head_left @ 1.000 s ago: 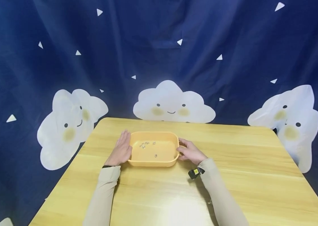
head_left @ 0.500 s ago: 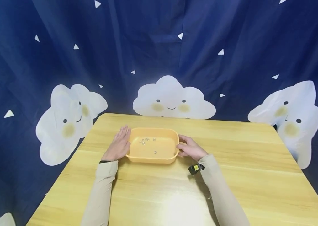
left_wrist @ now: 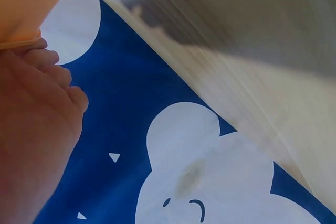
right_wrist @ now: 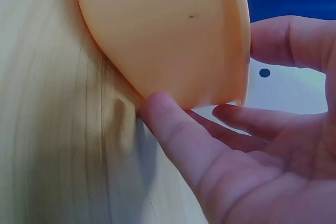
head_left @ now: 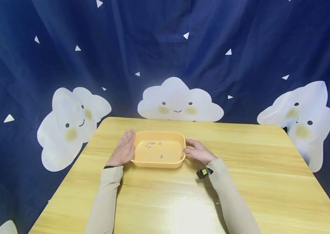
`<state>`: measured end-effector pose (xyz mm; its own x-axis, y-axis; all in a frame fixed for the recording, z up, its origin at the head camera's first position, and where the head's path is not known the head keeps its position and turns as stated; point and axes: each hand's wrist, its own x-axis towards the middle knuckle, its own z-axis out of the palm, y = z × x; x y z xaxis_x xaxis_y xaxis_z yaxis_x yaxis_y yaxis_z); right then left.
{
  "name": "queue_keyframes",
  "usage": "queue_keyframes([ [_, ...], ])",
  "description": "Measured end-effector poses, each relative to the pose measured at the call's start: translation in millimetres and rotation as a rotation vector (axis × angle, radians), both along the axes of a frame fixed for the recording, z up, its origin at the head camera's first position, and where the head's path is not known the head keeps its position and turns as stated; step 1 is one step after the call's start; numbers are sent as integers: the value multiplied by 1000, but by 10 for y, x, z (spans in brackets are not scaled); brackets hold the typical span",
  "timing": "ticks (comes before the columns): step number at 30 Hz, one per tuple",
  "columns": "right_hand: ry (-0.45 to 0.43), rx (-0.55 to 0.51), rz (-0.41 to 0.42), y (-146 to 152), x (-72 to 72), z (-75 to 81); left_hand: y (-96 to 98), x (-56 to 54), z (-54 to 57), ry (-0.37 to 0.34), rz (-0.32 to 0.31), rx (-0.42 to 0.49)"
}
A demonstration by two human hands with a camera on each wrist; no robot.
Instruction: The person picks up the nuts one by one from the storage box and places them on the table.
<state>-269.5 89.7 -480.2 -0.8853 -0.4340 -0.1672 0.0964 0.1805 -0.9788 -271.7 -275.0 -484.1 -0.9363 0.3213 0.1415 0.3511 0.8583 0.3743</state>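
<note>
A shallow orange-yellow tray (head_left: 157, 157) with rounded corners is between both hands over the wooden table. Several small shiny clear beads (head_left: 152, 143) cluster toward its back left, and one bead (head_left: 161, 156) lies apart near the front. My left hand (head_left: 122, 152) presses along the tray's left end, fingers straight and pointing away; in the left wrist view, the hand (left_wrist: 39, 124) lies at the rim. My right hand (head_left: 198, 152) grips the right end. In the right wrist view, its thumb (right_wrist: 286, 40) is at the rim while the fingers (right_wrist: 184, 135) support the outer wall.
The light wooden table (head_left: 241, 182) ends at a back edge not far behind the tray. A dark blue curtain (head_left: 165, 48) with white clouds hangs behind it. A small black camera (head_left: 202, 173) is strapped at the right wrist.
The head view has tilted slightly, so the table and tray sit higher in the picture. My left hand has shifted slightly outward along the tray's end. The beads keep their places.
</note>
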Motion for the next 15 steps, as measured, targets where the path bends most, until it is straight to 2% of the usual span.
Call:
queue_keyframes([
  [7,62,94,-11,63,-6,23,-3,2,-24,-5,-2,4],
  [15,236,231,-99,137,-8,190,-13,-12,-34,-30,6,24],
])
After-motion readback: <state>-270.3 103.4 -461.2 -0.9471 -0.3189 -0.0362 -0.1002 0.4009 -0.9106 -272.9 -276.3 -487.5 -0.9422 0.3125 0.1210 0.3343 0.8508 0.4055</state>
